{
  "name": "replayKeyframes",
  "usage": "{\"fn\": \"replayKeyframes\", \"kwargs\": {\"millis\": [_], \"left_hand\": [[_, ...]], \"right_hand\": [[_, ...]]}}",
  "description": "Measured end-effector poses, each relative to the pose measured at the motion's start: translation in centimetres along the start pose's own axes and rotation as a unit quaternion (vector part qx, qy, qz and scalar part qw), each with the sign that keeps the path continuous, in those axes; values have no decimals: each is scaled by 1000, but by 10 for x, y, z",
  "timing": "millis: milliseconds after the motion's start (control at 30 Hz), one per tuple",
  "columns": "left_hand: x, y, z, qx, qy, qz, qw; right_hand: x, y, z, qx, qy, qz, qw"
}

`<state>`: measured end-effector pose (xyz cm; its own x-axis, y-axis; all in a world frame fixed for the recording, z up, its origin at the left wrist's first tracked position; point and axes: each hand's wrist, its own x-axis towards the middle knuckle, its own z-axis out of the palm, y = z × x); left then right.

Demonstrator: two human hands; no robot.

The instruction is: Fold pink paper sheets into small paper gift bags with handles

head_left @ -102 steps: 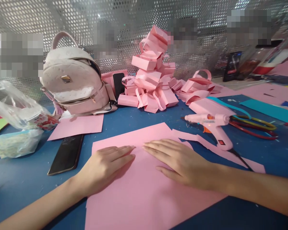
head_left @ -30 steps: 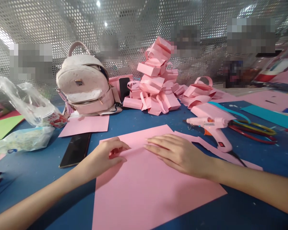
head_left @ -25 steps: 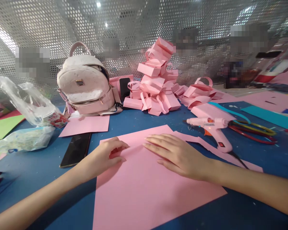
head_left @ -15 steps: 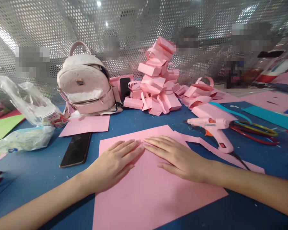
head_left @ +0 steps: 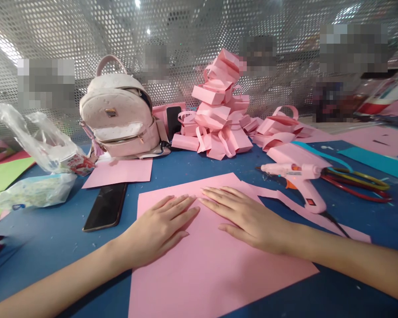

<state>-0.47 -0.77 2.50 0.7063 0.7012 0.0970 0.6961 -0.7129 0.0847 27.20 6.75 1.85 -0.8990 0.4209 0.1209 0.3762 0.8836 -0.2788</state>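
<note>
**Palm-Down Work at Centre Stage**

Over to the head view, and the pink sheet [head_left: 202,274] is lying at front centre on the blue surface [head_left: 59,251], its near edge running out of sight. The left hand [head_left: 161,227] is resting flat on it, fingers extended, thumb a little apart, gripping nothing. The right hand [head_left: 248,216] is mirroring that, palm down, and the two sets of fingertips are almost meeting!

Out wide, the dark phone [head_left: 106,207] is sitting left of the sheet. A ragged pink strip [head_left: 285,201] is trailing away to the right, with the cord of the pink glue gun [head_left: 305,181] crossing it. Behind, the pink paper boxes [head_left: 215,115] are towering beside the pale backpack [head_left: 119,123].

The step in hand seems to be smoothing the paper; whether a crease is hiding underneath, I can't tell. The next move is probably calling for even pressure, without the sheet slipping.
</note>
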Motion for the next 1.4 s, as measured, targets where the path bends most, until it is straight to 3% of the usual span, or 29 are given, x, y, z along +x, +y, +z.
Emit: {"fn": "replayKeyframes", "kwargs": {"millis": [1400], "left_hand": [[0,5,-1,9,2,0,1000]], "right_hand": [[-1,1,2,4,18,8,1000]]}}
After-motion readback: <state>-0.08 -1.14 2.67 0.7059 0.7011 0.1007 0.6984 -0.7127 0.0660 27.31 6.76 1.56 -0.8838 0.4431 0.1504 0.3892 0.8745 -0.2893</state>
